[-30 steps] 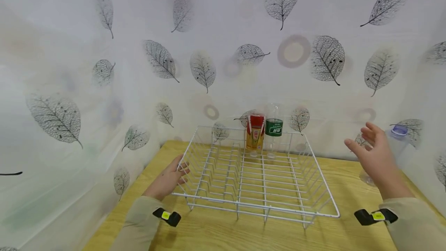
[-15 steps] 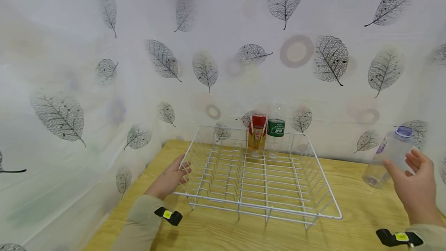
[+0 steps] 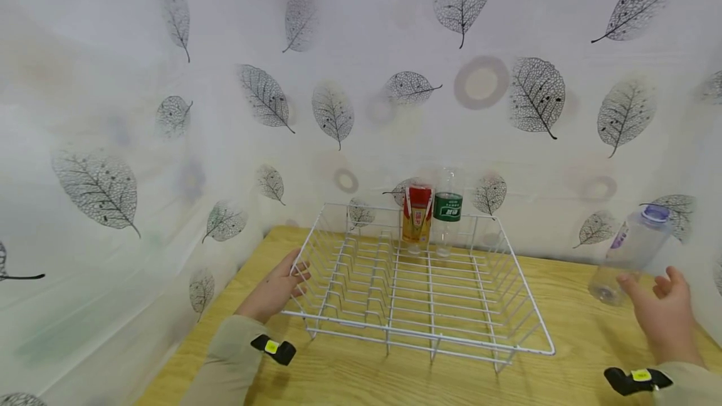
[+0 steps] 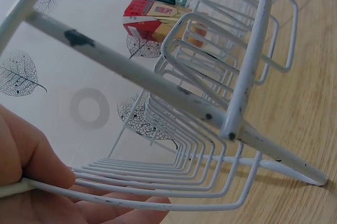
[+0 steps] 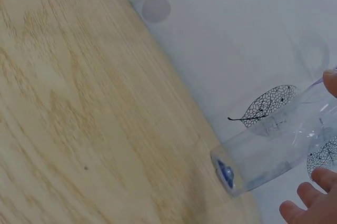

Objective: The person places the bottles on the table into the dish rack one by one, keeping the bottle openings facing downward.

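Note:
A white wire dish rack (image 3: 434, 336) stands on the wooden table. My left hand (image 3: 276, 287) grips its left side, thumb over the rim wire and fingers under the side wires, as the left wrist view shows. Inside the rack at the back are an inverted bottle with a green label (image 3: 448, 207) and a red-and-yellow drink container (image 3: 417, 215). A clear bottle with a purple top (image 3: 632, 249) stands on the table to the right. Close in front of that bottle is my right hand (image 3: 665, 318), holding nothing, with thumb and fingers spread apart; the right wrist view shows fingertips (image 5: 305, 197) beside the bottle.
The yellowish wooden table (image 3: 361, 374) runs back to a pale leaf-patterned sheet (image 3: 372, 30), which hangs behind and along both sides. Bare tabletop (image 3: 564, 312) lies between the rack and the bottle.
My right hand has swung to the right from in front of the bottle's left side, then dropped a little lower, leaving the bottle in fuller view. The left hand and rack have stayed put.

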A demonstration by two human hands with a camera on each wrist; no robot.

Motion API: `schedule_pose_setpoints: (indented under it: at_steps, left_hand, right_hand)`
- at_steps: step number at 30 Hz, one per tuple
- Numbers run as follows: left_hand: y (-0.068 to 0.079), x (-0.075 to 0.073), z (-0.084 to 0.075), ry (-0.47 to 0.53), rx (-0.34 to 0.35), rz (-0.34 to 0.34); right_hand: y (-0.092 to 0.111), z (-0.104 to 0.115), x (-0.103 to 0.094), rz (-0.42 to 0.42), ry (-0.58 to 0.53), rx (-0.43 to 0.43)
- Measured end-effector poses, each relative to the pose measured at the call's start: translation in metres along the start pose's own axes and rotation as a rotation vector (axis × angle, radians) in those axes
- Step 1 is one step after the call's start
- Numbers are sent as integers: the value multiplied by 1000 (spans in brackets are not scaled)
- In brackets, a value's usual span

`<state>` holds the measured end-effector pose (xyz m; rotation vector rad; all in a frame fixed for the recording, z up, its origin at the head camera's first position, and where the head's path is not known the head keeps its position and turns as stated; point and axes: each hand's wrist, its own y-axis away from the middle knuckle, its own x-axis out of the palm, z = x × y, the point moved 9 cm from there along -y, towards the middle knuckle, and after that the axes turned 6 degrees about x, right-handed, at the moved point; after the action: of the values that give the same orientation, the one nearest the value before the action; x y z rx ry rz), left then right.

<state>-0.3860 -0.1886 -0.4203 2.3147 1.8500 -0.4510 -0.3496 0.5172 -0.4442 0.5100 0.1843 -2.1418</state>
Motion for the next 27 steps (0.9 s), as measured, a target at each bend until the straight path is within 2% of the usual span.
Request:
schedule_pose_setpoints:
  at_steps: [3,9,13,27]
  left_hand:
    - [1,0,1,1,-2,1]
    - [1,-1,4,-2,-17,-19]
    - [2,0,2,-7,-9,-16]
    - [0,0,1,-29,-6,-14]
  right_hand:
    - [-8,-8,6,31,-24,9]
    - [-20,-9,19,100,-23,-48]
    - [-21,-9,26,129,-25,-26]
    - [-33,-9,28,114,-89,41]
